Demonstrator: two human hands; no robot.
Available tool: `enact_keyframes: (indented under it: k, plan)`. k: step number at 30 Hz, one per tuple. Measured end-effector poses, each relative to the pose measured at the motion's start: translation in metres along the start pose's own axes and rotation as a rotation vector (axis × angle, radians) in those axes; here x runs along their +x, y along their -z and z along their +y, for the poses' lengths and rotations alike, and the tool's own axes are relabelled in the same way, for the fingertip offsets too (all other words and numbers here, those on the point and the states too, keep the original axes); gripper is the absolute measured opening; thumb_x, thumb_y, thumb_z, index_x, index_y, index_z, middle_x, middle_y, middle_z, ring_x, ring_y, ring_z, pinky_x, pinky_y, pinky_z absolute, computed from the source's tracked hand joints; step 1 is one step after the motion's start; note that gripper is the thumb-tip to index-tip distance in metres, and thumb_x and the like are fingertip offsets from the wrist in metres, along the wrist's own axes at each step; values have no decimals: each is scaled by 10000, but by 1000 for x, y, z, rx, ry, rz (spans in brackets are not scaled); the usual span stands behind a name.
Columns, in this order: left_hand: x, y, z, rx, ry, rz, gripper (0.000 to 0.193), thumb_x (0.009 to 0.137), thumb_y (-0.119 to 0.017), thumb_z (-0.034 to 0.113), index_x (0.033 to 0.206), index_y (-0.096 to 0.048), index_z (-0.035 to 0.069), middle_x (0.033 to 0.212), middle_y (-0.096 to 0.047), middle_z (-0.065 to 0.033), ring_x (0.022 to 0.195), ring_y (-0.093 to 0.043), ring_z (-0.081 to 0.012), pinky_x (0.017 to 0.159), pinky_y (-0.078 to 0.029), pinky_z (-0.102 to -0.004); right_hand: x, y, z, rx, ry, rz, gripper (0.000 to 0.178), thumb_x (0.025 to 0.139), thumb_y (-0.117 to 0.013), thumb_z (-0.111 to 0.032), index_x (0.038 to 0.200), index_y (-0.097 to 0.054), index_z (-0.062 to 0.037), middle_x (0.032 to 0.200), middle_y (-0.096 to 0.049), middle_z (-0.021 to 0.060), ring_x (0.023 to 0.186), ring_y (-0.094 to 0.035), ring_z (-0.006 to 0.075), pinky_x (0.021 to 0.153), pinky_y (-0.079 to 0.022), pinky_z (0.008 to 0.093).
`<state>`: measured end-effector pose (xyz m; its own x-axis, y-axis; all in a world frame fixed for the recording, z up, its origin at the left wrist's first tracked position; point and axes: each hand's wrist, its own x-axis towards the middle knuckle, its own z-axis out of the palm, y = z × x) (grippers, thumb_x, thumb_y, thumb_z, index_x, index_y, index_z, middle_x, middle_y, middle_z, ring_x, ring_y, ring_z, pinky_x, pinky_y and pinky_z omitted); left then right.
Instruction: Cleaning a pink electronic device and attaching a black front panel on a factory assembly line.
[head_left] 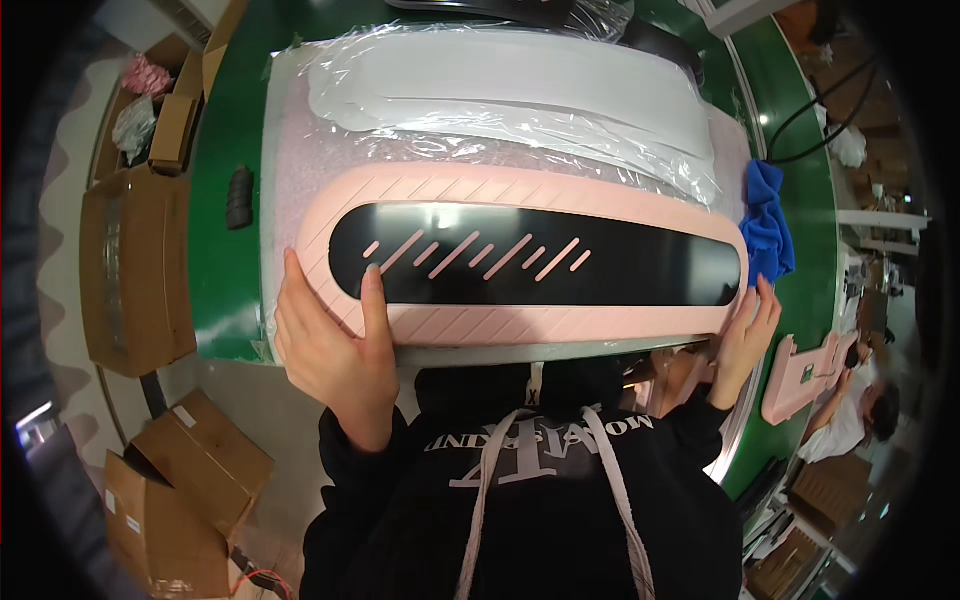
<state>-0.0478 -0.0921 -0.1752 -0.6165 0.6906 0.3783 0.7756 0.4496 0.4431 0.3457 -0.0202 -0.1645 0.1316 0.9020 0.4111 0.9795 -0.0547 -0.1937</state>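
Observation:
A long pink panel (460, 325) with rounded ends and a ribbed border lies before me on a padded sheet. Set into it is a glossy black strip (650, 260) with slanted pink slots toward its left end. My left hand (340, 345) grips the panel's left end, its thumb on top at the edge of the black strip and its fingers along the outer rim. At the other end, my right hand (743, 335) holds the near right corner; part of its grip is hidden by the panel.
Behind the panel lie white curved pieces (450, 85) under clear film. A blue cloth (768, 220) sits at right, and a dark ridged cylinder (239, 197) at left, on the green bench (225, 290). Cardboard boxes (135, 270) stand left. Another person (850, 425) is near a pink part (800, 375).

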Motion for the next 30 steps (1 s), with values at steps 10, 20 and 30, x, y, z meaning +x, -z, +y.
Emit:
enact_keyframes:
  k: [10, 20, 30]
  plan:
    - [-9, 3, -17, -157, -34, 89, 559, 842, -621, 321, 1244, -480, -41, 1129, -577, -180, 1018, -546, -326, 855, -401, -383, -28, -24, 56, 396, -153, -101, 377, 968, -425, -258, 1138, -563, 48, 1160, -566, 182, 1082, -537, 280, 945, -378, 327]
    - [-16, 3, -20, -309, -19, 191, 520, 866, -592, 295, 1243, -482, -46, 1146, -572, -187, 1041, -532, -326, 888, -382, -391, -25, -31, 28, 719, -188, 165, 470, 950, -484, -287, 1315, -404, -1, 1215, -526, 184, 1078, -515, 230, 898, -395, 309]
    - [-19, 2, -19, -289, -15, 219, 500, 874, -580, 298, 1232, -491, -39, 1154, -571, -187, 1034, -530, -327, 891, -379, -396, 19, -17, 30, 909, -226, -297, 411, 956, -479, -311, 1233, -453, -9, 1165, -524, 95, 1062, -492, 154, 917, -377, 254]
